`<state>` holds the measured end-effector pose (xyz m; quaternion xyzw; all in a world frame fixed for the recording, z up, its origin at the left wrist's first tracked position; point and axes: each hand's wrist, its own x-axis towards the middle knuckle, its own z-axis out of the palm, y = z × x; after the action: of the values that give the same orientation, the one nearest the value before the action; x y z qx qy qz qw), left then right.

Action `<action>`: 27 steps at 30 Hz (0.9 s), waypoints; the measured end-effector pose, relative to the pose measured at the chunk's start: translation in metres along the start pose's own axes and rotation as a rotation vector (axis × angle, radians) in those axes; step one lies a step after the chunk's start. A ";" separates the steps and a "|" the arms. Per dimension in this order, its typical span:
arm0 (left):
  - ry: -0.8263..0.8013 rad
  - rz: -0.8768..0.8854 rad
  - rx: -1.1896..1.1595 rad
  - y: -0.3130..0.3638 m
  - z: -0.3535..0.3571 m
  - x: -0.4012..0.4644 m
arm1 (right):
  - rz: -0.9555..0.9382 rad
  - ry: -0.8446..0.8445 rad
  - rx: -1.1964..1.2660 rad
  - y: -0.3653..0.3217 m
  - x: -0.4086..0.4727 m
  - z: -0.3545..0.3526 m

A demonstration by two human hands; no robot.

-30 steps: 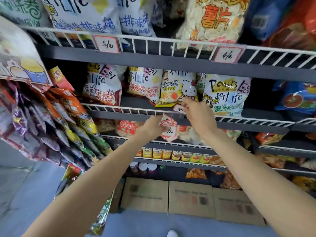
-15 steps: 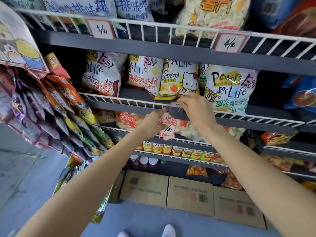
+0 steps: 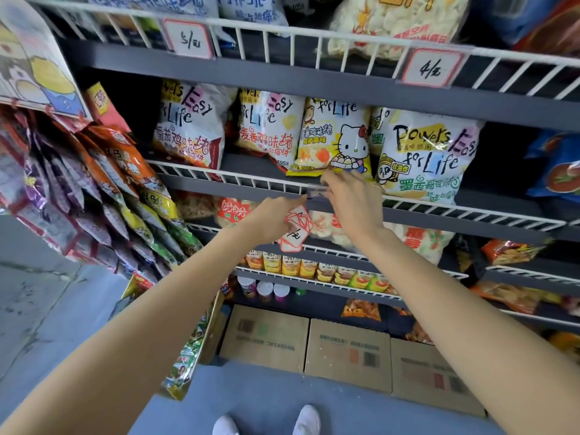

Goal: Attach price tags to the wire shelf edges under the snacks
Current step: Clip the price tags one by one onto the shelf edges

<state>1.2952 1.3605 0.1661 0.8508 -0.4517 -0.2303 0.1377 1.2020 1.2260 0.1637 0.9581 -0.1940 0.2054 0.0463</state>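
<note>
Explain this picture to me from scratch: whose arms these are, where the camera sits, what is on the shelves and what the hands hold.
There is no machine here. A person wears a camera on the head, looking forward and down, so both bare arms reach into view. The left hand grips a small stack of red-edged price tags. The right hand pinches one tag against the white wire shelf edge, just below a yellow cartoon-cat snack bag. Two tags already hang on the shelf above: one to the left, one to the right. Snack bags fill the shelves; cardboard boxes sit on the floor.
</note>
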 end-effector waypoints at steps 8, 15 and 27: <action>-0.017 -0.001 0.005 0.001 0.000 0.002 | 0.062 -0.016 0.091 0.001 -0.014 0.009; -0.029 -0.007 0.019 0.004 -0.002 0.002 | -0.011 0.049 -0.049 -0.003 -0.015 -0.001; -0.043 -0.022 0.016 0.008 -0.006 0.001 | -0.004 0.022 -0.090 -0.008 -0.027 0.005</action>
<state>1.2936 1.3558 0.1746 0.8518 -0.4468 -0.2466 0.1187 1.1847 1.2418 0.1479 0.9532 -0.2004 0.2067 0.0919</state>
